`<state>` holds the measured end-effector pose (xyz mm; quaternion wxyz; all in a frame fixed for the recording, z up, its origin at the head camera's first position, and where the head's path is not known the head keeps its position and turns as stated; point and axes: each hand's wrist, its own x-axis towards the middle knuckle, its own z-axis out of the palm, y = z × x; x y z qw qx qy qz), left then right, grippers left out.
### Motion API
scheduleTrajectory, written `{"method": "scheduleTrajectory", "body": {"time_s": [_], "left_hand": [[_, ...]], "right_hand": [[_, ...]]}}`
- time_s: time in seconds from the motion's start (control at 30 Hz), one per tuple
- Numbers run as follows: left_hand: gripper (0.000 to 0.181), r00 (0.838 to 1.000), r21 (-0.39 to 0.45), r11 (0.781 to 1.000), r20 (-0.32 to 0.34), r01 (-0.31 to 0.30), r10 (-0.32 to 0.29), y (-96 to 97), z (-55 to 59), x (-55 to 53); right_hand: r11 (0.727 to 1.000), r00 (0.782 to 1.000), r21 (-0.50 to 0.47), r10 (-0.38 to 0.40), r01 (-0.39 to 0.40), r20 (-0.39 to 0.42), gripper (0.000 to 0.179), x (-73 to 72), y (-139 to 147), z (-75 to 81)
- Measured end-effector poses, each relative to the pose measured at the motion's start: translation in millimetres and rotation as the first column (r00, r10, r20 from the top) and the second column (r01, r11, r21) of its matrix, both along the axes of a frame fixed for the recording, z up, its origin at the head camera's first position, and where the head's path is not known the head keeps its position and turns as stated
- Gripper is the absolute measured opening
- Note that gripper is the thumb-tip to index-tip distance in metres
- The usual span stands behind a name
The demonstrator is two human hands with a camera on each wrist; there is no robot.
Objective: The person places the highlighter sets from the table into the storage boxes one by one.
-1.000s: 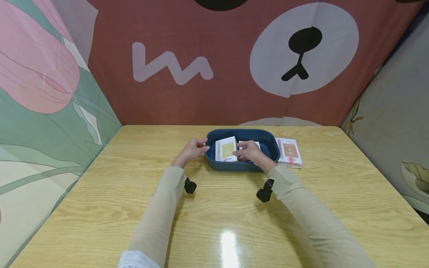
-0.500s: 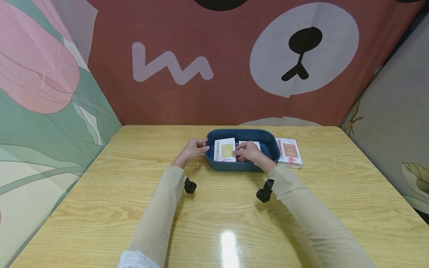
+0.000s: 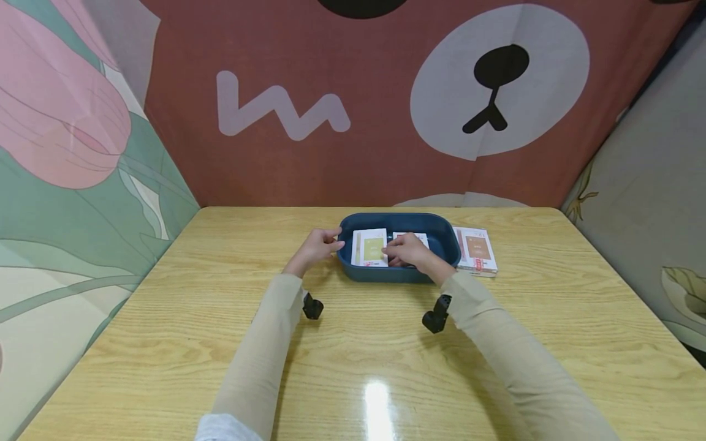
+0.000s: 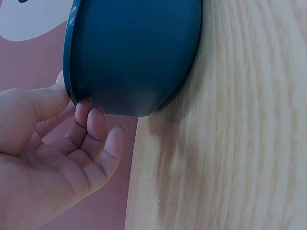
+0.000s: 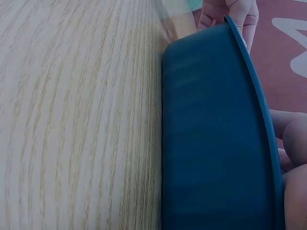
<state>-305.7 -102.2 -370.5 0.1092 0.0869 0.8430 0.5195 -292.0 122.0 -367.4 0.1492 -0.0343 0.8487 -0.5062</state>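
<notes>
Two sleeves reach in from the near edge over the wooden surface, and two black wrist gadgets hang beneath the cuffs, one at each wrist. Beyond them, the left hand has its fingers clamped on the rim at the left end of the blue tray, which stands around the middle of the far part of the surface. The right hand reaches inside the tray, its fingers at the right edge of the yellow-label box; whether they pinch it or only touch it, I cannot tell.

The step in hand looks like settling this box into the tray's left half while the left hand steadies the tray. The next move would seem to call for loosening the right fingers gently, so that the box keeps its place, then lifting them out without catching the neighbouring box.

Counted: one tray and three boxes in view. Two are in the tray: the yellow-label box, and a partly hidden box behind the right hand. One red-brown-label box lies on the surface just right of the tray. Farthest off hangs one bear backdrop.
</notes>
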Motion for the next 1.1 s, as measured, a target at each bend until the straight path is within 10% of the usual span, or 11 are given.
{"method": "scheduleTrajectory", "body": {"time_s": [0.67,1.1], "left_hand": [[0.045,1.000,0.016,1.000,0.010,-0.003,0.003,-0.2,0.9,1.1],[0.044,1.000,-0.001,1.000,0.002,-0.009,0.009,0.3,1.0,1.5]], "right_hand": [[0.996,0.998,-0.081,0.052,-0.048,0.046,0.042,1.5,6.9,10.0],[0.989,0.993,-0.104,0.098,-0.104,-0.064,0.041,8.0,14.3,22.6]]}}
